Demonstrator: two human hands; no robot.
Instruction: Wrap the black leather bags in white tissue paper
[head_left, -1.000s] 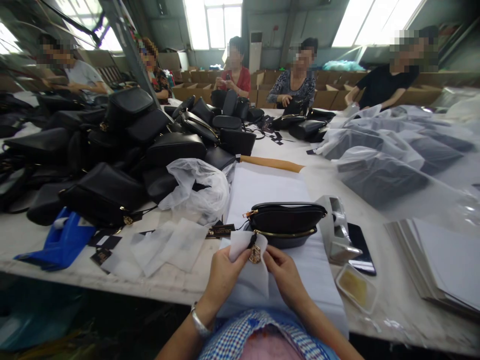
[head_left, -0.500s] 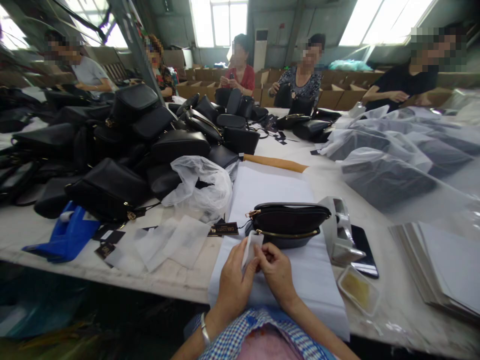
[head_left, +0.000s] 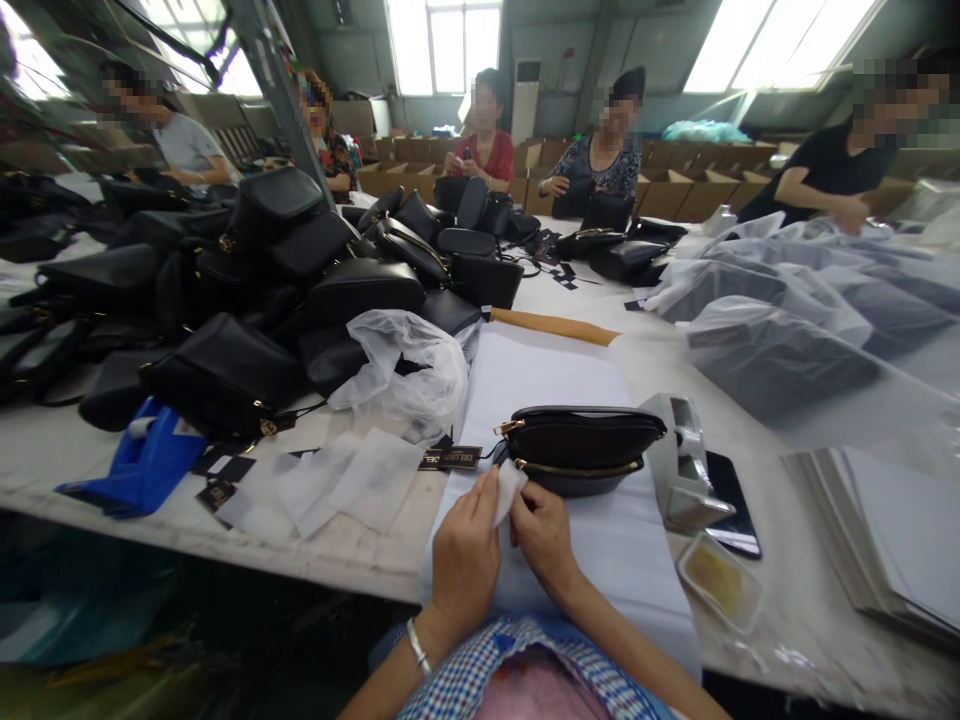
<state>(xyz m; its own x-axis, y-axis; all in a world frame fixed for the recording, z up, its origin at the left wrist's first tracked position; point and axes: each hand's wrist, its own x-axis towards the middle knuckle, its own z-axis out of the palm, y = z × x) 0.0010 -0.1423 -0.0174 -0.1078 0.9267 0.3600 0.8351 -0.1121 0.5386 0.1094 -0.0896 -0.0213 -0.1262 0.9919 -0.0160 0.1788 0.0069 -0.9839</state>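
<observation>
A small white translucent sheet is wrapped about the near zipper end of a black handbag; what lies under the sheet is hidden. My left hand is closed on the sheet from the left. From the right, my right hand pinches at the sheet's edge, its fingertips partly hidden. The handbag stands on white paper, with gold zippers facing me. Black hang tags with gold lettering lie at the bag's left end.
Black bags are heaped at left, beside a crumpled plastic bag and loose translucent sheets. A blue tape dispenser sits front left. Right are a grey tape dispenser, phone, plastic dish and board stack. Several people work opposite.
My left hand has turned over, its back now facing up, and the white sheet has folded closer round the zipper end. Across the table, the person at far right has reached lower.
</observation>
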